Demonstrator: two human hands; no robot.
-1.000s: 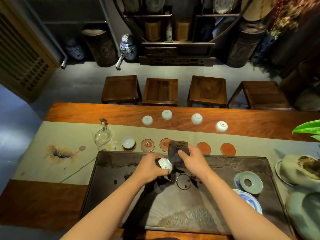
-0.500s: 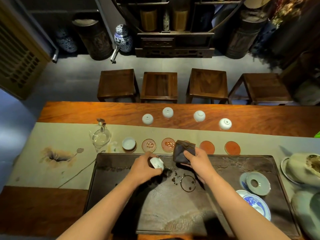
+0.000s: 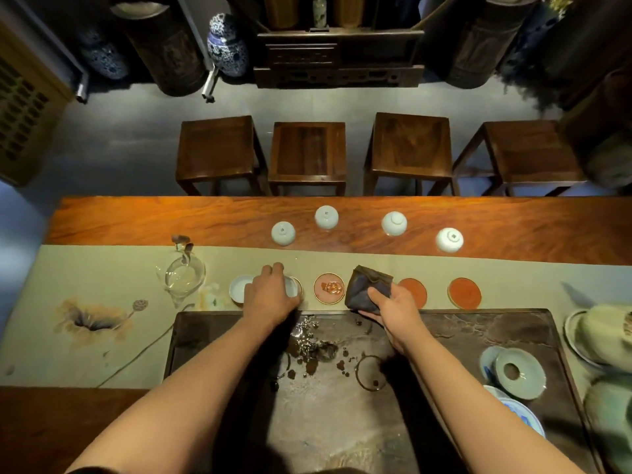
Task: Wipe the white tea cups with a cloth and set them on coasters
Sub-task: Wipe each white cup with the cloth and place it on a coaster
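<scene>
Carried from above the dark stone tea tray [image 3: 478, 323] to the row of round coasters along its far edge: small white porcelain tea cup [image 3: 292, 286], gripped from above by curled left hand [image 3: 270, 295], set upright onto second coaster from the left, beside first finished cup [image 3: 239, 289]. Folded dark brown cloth [image 3: 366, 290] pinched in right hand [image 3: 393, 311]. Wiping apparently done; release pending. Four upturned white cups [image 3: 326, 217] left near the bench's far edge.

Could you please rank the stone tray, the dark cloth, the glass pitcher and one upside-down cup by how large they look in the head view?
1. Tray, by far the largest.
2. Pitcher and cloth: much alike, and the right hand hides part of the cloth, so I won't rank them.
3. Upside-down cup, smallest, though farthest from the camera.
</scene>
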